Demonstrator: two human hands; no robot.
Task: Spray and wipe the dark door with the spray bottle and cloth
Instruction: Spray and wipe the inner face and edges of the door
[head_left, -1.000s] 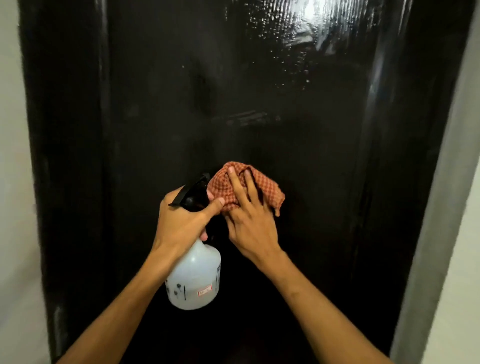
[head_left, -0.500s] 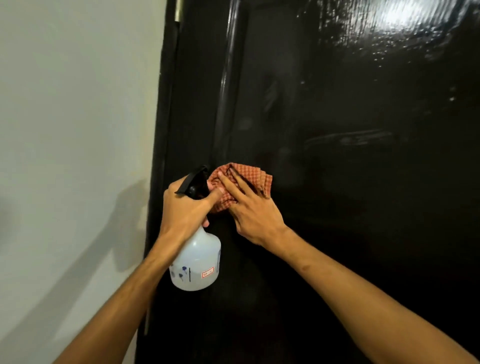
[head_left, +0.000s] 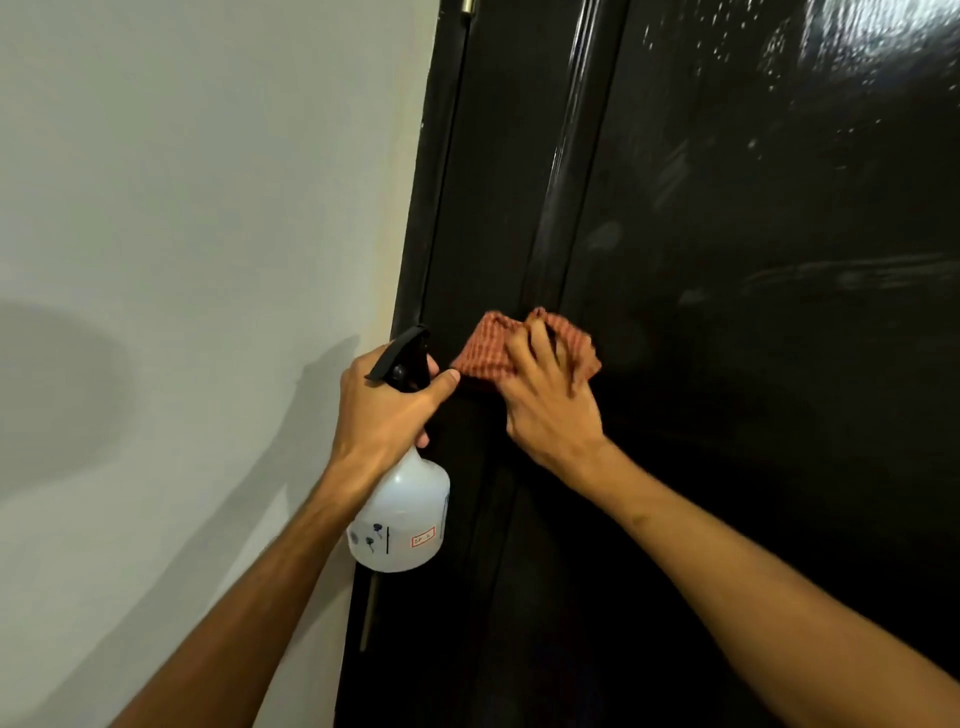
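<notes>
To your far left is a plain, pale painted wall (head_left: 182, 234) with soft grey shadows lying across it. Your left hand (head_left: 382, 410) rises in front of the wall's edge. It is wrapped round the neck of a translucent white plastic spray bottle (head_left: 400, 514) with a black trigger head (head_left: 402, 356). Your thumb stretches out to the right, and its tip ends just beside the cloth. The bottle's rounded body hangs below your fist, roughly upright, and carries a small red-bordered label (head_left: 423, 540) and some dark marks.

Behind the bottle runs the door's dark edge, with a small brass-coloured hinge (head_left: 469, 5) at the very top of the view.

Next comes a crumpled orange-red checked cloth (head_left: 485, 353), held flat against the raised moulding near the door's left side. Your right hand (head_left: 550, 405) presses it there, fingers bent over and dug into the fabric. The fingers are blurred, so you cannot make out the finer grip. Your two hands are close together but not touching.

The tall, glossy black door (head_left: 753, 338) fills the rest of the view on the right. White spray droplets (head_left: 769, 57) speckle its shiny upper part, and faint pale streaks (head_left: 831, 270) cross it above your right forearm.
</notes>
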